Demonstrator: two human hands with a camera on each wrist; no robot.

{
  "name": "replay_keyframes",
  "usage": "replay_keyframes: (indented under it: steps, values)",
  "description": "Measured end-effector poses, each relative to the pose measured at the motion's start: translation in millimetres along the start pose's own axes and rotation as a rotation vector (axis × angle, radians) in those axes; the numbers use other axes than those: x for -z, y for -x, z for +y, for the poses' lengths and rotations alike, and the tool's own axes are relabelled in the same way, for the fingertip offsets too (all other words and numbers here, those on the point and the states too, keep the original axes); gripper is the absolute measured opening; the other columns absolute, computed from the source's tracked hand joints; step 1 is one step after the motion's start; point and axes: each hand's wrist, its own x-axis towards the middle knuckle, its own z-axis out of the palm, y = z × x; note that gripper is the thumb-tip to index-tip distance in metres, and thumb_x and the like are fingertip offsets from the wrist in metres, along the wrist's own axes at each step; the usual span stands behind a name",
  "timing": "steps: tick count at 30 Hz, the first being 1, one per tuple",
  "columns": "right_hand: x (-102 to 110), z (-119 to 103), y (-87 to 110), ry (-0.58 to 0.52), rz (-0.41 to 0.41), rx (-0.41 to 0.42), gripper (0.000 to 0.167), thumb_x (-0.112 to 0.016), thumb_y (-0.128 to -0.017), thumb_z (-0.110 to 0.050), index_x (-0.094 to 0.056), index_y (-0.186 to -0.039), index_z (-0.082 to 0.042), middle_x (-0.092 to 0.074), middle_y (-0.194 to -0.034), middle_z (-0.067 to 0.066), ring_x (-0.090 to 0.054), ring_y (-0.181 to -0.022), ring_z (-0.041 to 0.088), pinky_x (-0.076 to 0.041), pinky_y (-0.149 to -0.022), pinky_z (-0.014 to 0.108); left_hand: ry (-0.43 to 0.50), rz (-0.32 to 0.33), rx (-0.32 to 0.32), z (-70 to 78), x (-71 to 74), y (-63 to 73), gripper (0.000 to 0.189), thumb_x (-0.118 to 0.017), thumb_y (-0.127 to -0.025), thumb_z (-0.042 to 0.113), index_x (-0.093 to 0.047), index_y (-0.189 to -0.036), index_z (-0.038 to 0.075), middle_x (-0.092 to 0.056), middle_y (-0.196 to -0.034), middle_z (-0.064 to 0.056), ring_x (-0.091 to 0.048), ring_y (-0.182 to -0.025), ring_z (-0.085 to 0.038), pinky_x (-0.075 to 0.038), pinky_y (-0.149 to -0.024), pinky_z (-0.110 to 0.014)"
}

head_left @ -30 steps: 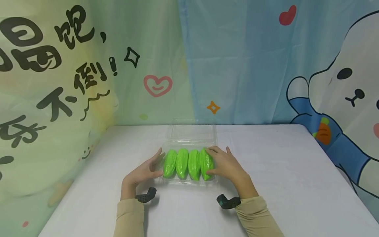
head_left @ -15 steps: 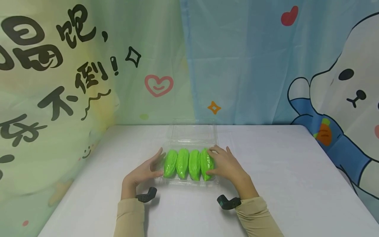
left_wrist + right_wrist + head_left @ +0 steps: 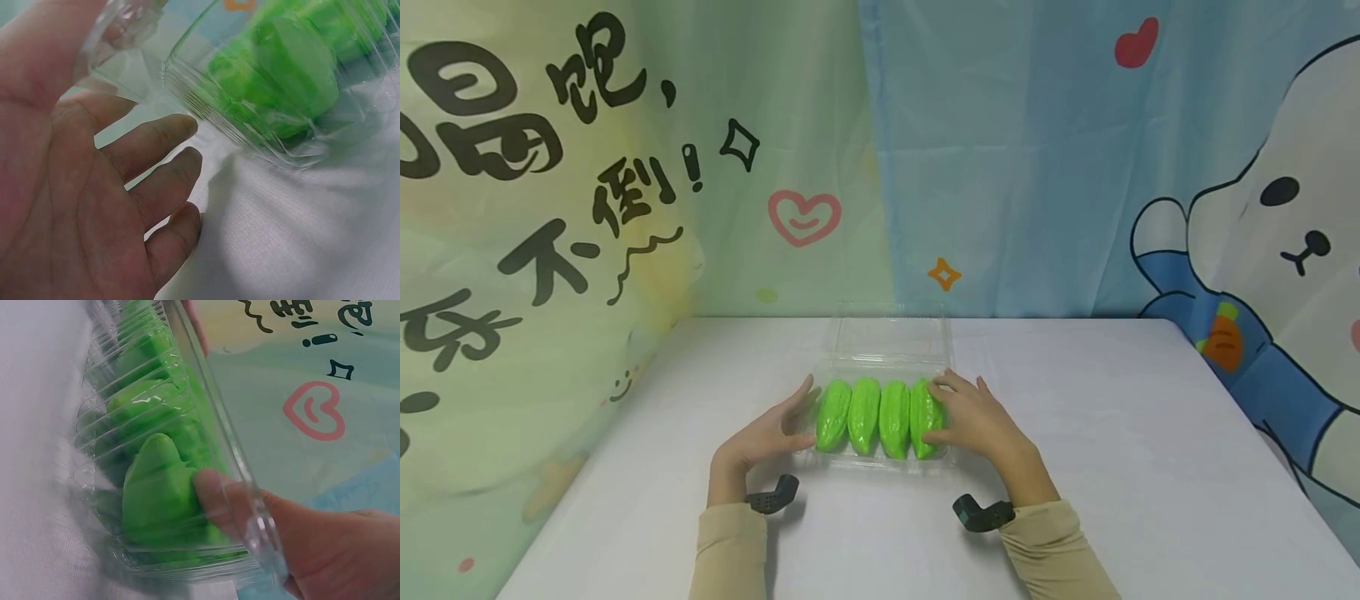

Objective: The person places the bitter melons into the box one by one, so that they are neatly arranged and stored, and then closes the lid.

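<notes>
Several bright green, elongated, ridged pieces shaped like bitter melons [image 3: 864,415] lie side by side in a clear plastic clamshell box [image 3: 880,463]. Its lid is folded back toward the curtain. At the box's left edge is my left hand [image 3: 767,433], thumb at the rim by the leftmost piece. In the left wrist view its other fingers [image 3: 165,190] are spread and lightly bent outside the box wall. My right hand [image 3: 973,417] reaches over the right rim and grips the rightmost green piece [image 3: 159,500] between thumb and fingers. The thumb presses its side in the right wrist view.
A white cloth covers the table [image 3: 1112,433]. Behind stands a printed curtain [image 3: 1000,167] with hearts, lettering and a cartoon bear. Dark wrist cameras [image 3: 983,513] sit on both wrists, close over the table.
The head view has shifted very slightly. Both hands, the box and the green pieces keep their places relative to each other.
</notes>
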Motion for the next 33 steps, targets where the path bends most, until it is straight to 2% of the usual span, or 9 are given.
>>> replay_keyframes:
  steps: [6, 12, 15, 18, 21, 28, 33]
  values:
    - [2, 6, -3.4, -0.063, -0.002, 0.024, 0.079, -0.076, -0.076, -0.046, -0.048, -0.139, -0.008, -0.042, -0.147, 0.012, -0.033, -0.140, 0.033, -0.018, -0.115, 0.062, -0.002, 0.007, 0.002, 1.3, 1.8, -2.0, 0.100, -0.074, -0.080, 0.034, -0.008, -0.154, 0.018, -0.016, -0.160, -0.005, -0.008, -0.148, -0.025, -0.008, -0.120, -0.048]
    - [7, 20, -7.0, -0.267, 0.074, 0.031, 0.069, -0.069, -0.085, -0.038, -0.044, -0.142, -0.007, -0.041, -0.146, 0.016, -0.039, -0.134, 0.038, -0.033, -0.109, 0.058, -0.005, 0.017, 0.003, 2.0, 1.3, -3.4, 0.101, -0.075, -0.080, 0.034, -0.009, -0.154, 0.018, -0.016, -0.160, -0.003, -0.008, -0.148, -0.024, -0.008, -0.120, -0.049]
    - [9, 31, -11.8, -0.359, 0.130, 0.003, 0.067, -0.067, -0.088, -0.038, -0.044, -0.142, -0.006, -0.043, -0.144, 0.017, -0.042, -0.131, 0.040, -0.039, -0.105, 0.057, -0.004, 0.015, 0.004, 2.4, 0.1, -3.7, 0.101, -0.075, -0.079, 0.035, -0.009, -0.154, 0.019, -0.016, -0.160, -0.003, -0.008, -0.148, -0.024, -0.009, -0.120, -0.048]
    - [12, 43, -19.2, -0.455, 0.144, -0.041, 0.068, -0.063, -0.089, -0.041, -0.041, -0.143, -0.006, -0.044, -0.144, 0.019, -0.047, -0.128, 0.040, -0.042, -0.103, 0.055, 0.003, 0.010, -0.003, 2.0, -0.6, -3.2, 0.101, -0.075, -0.080, 0.034, -0.009, -0.154, 0.018, -0.016, -0.160, -0.004, -0.009, -0.148, -0.023, -0.010, -0.120, -0.047]
    - [15, 55, -29.8, -0.566, 0.108, -0.104, 0.072, -0.059, -0.091, -0.047, -0.036, -0.146, -0.007, -0.041, -0.146, 0.020, -0.049, -0.127, 0.039, -0.046, -0.101, 0.051, 0.017, 0.007, -0.010, 1.0, -0.2, -1.4, 0.101, -0.075, -0.080, 0.032, -0.008, -0.154, 0.017, -0.016, -0.160, -0.005, -0.009, -0.148, -0.024, -0.010, -0.120, -0.046]
    - [12, 78, -61.9, -0.963, -0.039, -0.265, 0.081, -0.056, -0.092, -0.047, -0.024, -0.149, 0.000, -0.032, -0.151, 0.022, -0.043, -0.132, 0.037, -0.045, -0.105, 0.042, 0.030, 0.004, -0.022, -3.5, 1.3, -0.9, 0.100, -0.075, -0.080, 0.031, -0.009, -0.154, 0.018, -0.017, -0.160, -0.005, -0.011, -0.148, -0.023, -0.013, -0.120, -0.045]
    - [3, 87, -81.9, -1.136, -0.129, -0.381, 0.080, -0.053, -0.095, -0.044, -0.019, -0.149, 0.004, -0.030, -0.151, 0.025, -0.048, -0.130, 0.033, -0.050, -0.100, 0.033, 0.033, 0.005, -0.023, -3.8, 0.4, -1.0, 0.101, -0.075, -0.080, 0.030, -0.008, -0.154, 0.017, -0.017, -0.160, -0.006, -0.010, -0.148, -0.023, -0.011, -0.120, -0.045]
